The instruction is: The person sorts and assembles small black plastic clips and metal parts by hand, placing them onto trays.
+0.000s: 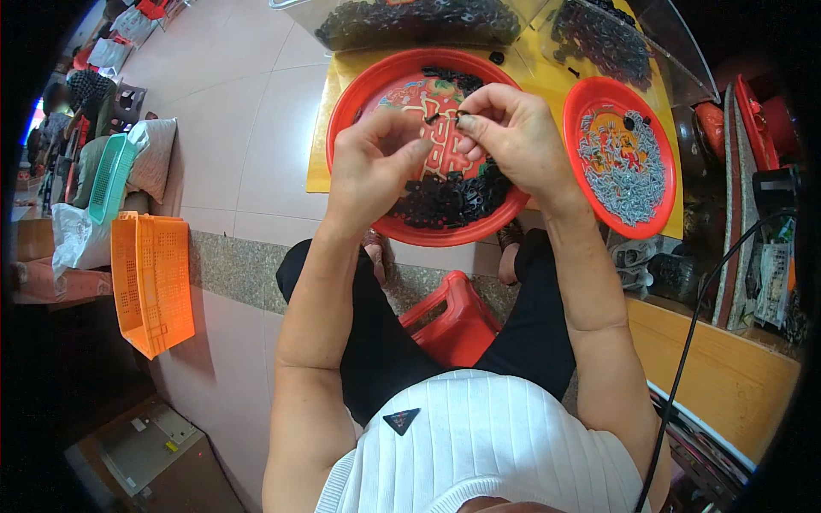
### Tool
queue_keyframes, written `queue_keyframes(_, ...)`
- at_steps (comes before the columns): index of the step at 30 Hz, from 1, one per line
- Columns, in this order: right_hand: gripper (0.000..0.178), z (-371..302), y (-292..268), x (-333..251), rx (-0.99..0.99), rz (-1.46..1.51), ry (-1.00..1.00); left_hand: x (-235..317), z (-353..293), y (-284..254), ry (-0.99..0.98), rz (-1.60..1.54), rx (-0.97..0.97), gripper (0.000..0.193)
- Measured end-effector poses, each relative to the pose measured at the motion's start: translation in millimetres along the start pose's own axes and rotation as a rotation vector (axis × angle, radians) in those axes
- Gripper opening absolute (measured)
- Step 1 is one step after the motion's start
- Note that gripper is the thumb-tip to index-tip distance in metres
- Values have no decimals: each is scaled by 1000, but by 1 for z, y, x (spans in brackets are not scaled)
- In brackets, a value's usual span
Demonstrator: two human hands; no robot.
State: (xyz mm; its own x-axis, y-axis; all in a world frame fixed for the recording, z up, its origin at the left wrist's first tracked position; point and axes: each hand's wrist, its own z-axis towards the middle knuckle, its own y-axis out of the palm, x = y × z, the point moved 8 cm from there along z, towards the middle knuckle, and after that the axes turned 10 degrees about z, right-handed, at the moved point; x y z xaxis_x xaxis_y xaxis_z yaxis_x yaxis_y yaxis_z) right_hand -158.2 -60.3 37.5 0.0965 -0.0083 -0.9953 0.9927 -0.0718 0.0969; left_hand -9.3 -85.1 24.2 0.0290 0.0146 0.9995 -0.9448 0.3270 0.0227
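1. At far left, near a seated person (85, 94): a white plastic bag (79, 241) beside a mint-green basket (111, 179); contents of both too unclear to tell.
2. Next, on the floor (239, 154): an orange crate (171, 282) with perforated walls; inside mostly hidden.
3. Over the left part of the larger tray: left hand (372, 162), curled, with thumb and forefinger apart; at the forefinger's tip, a short black piece (433, 118). Cannot tell whether gripped.
4. On the front of a white ribbed top (479, 427): a black triangular badge (401, 420), with markings too small to read.
5. On a yellow tabletop (318, 162): the larger red tray (338, 128), round, with a heap of black parts (453, 201) at the near side and fewer at the far side. Printed on the base: large gold-edged characters and flowers, partly covered.
6. Beyond: a clear bin (304, 19), deep in black parts.
7. Above the larger tray: right hand (526, 137), thumb and forefinger pinched on a small dark piece (462, 114), near the left hand's piece.
8. To the right: a smaller red tray (575, 128), spread with silvery metal pieces (629, 184) and one black round part (630, 124) over a yellow-orange print. Behind: a second clear bin (676, 51), holding dark parts.
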Motion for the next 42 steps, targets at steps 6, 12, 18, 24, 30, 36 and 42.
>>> queue_keyframes(6, 7, 1, -9, 0, -1, 62, -9, 7, -18, 33, 259, 960, -369, 13)
queue_keyframes(12, 7, 2, -13, 3, 33, 66, 10, 2, -21, 42, 247, 929, -403, 11)
queue_keyframes(18, 9, 5, -18, 9, 27, 58, 27, 3, -18, 39, 276, 889, -353, 12)
queue_keyframes(24, 9, 6, -18, 10, 14, 25, 34, 7, -19, 34, 216, 830, -421, 17)
queue_keyframes(30, 5, 4, -12, 11, -7, -5, 63, 3, -25, 48, 307, 935, -431, 17)
queue_keyframes(36, 8, 5, -11, 14, -20, 13, 60, 6, -30, 53, 383, 979, -396, 21)
queue_keyframes(42, 8, 6, -9, 16, -31, 44, 64, 1, -25, 52, 300, 969, -441, 22)
